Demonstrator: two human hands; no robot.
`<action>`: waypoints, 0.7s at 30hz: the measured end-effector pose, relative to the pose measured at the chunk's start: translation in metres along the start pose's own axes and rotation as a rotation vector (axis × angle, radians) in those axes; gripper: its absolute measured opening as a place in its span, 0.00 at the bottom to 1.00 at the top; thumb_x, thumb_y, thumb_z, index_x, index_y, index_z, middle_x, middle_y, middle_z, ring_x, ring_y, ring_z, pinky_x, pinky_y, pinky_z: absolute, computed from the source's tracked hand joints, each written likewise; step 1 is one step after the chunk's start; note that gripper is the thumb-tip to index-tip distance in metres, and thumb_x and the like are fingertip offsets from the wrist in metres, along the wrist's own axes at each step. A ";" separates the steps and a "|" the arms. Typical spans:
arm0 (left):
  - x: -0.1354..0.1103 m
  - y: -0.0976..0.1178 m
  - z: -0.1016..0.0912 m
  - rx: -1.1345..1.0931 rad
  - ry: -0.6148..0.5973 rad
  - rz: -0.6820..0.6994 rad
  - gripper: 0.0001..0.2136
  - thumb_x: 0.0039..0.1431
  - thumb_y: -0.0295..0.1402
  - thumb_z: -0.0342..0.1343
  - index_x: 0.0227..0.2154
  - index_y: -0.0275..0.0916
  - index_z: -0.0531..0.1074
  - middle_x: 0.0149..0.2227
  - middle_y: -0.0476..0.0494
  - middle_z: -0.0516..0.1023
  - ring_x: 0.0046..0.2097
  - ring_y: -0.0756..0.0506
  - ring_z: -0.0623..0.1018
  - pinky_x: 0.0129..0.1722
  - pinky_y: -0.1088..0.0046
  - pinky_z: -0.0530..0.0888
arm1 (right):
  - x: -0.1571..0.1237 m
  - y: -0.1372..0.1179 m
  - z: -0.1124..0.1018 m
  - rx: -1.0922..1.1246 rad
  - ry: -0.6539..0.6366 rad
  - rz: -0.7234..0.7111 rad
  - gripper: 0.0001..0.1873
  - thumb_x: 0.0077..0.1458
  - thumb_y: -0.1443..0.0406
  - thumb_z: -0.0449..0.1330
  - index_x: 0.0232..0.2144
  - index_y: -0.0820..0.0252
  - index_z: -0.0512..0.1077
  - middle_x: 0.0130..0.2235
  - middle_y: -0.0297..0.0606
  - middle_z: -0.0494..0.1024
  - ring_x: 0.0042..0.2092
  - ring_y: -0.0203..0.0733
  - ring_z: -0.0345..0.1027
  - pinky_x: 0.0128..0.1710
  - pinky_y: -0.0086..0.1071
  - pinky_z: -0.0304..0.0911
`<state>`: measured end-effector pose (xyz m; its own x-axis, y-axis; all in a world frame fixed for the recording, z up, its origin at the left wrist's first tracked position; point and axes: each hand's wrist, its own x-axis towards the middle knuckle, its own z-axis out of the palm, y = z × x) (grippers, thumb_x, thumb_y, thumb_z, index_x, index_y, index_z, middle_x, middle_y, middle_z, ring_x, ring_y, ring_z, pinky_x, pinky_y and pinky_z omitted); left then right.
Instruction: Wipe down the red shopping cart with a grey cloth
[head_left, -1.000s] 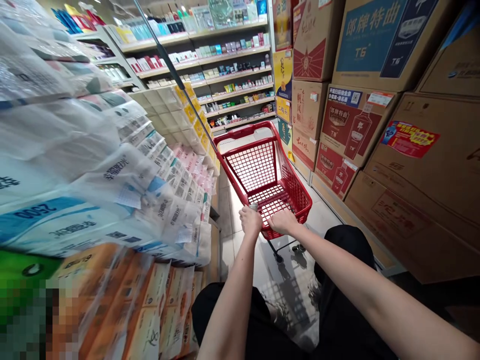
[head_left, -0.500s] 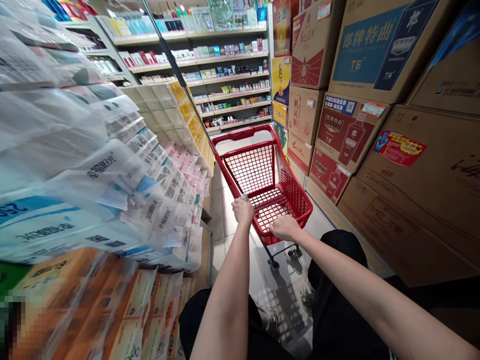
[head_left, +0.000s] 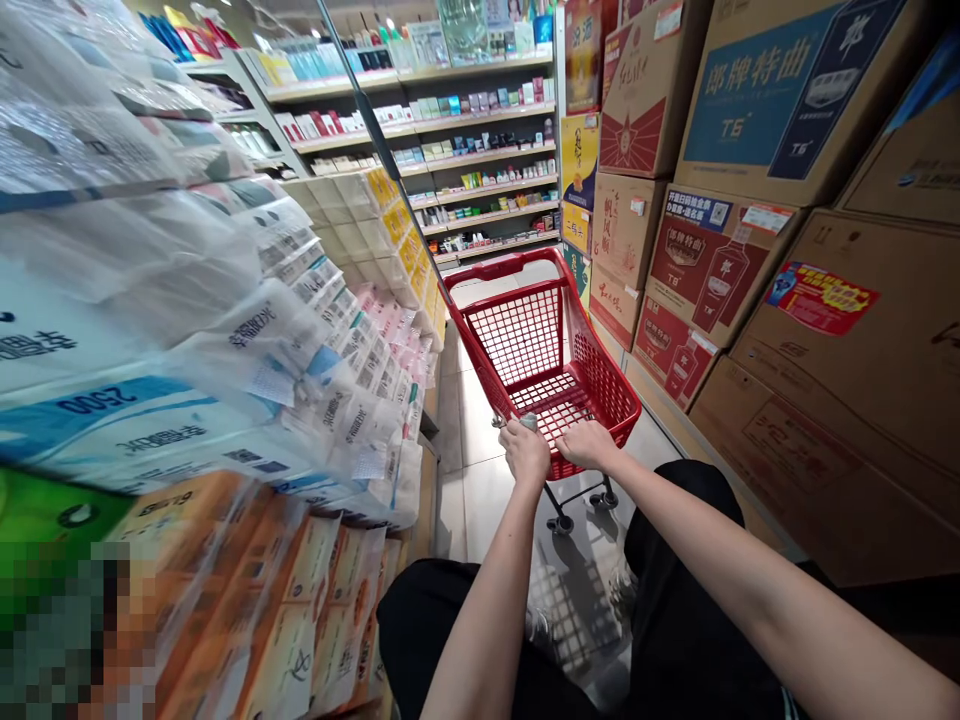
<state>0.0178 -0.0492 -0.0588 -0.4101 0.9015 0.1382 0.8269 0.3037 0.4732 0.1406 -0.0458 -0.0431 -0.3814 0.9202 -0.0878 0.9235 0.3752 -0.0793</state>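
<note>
A red plastic shopping cart (head_left: 517, 335) with a lattice basket stands on the tiles in front of me, its basket holding nothing. My right hand (head_left: 589, 445) is closed around the near rim of the basket. Just left of it, my left hand (head_left: 526, 452) is curled at the near left corner of the cart. From its fingers pokes a small pale grey-green thing (head_left: 529, 421), with a shiny metal bit on the left side. Its kind is too small to tell. Whether the left hand touches the rim is hidden.
Plastic-wrapped tissue packs (head_left: 315, 400) are stacked along the left, with orange packs (head_left: 247, 600) below. Cardboard cartons (head_left: 802, 400) wall the right side. Stocked shelves (head_left: 480, 150) close off the far end. A dark pole (head_left: 375, 130) slants down behind the cart's left side.
My left hand has shifted right along the cart, closer to my right hand, and more of the small thing in it shows. The right hand stays on the rim. The view has turned slightly left.
</note>
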 end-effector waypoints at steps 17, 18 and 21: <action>0.067 0.018 0.001 -0.058 -0.008 -0.107 0.14 0.59 0.34 0.47 0.46 0.33 0.58 0.50 0.29 0.64 0.53 0.38 0.68 0.49 0.63 0.66 | 0.011 0.013 -0.004 -0.016 -0.059 0.014 0.27 0.61 0.58 0.40 0.31 0.61 0.78 0.34 0.44 0.79 0.39 0.44 0.72 0.38 0.32 0.59; 0.064 0.020 0.002 -0.061 -0.013 -0.092 0.14 0.59 0.34 0.47 0.46 0.33 0.58 0.50 0.29 0.64 0.53 0.38 0.68 0.49 0.63 0.65 | 0.011 0.016 -0.005 -0.021 -0.064 0.021 0.27 0.61 0.58 0.40 0.31 0.61 0.78 0.35 0.44 0.79 0.40 0.44 0.72 0.38 0.32 0.59; 0.051 0.024 0.008 -0.069 -0.012 -0.046 0.14 0.60 0.36 0.46 0.45 0.32 0.58 0.49 0.30 0.64 0.53 0.39 0.67 0.49 0.63 0.65 | 0.015 0.030 -0.007 -0.040 -0.064 0.033 0.27 0.61 0.58 0.40 0.32 0.61 0.77 0.37 0.45 0.79 0.41 0.45 0.71 0.39 0.32 0.59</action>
<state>0.0198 0.0069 -0.0468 -0.4422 0.8908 0.1044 0.7785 0.3233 0.5380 0.1625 -0.0198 -0.0395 -0.3512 0.9237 -0.1534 0.9361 0.3499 -0.0361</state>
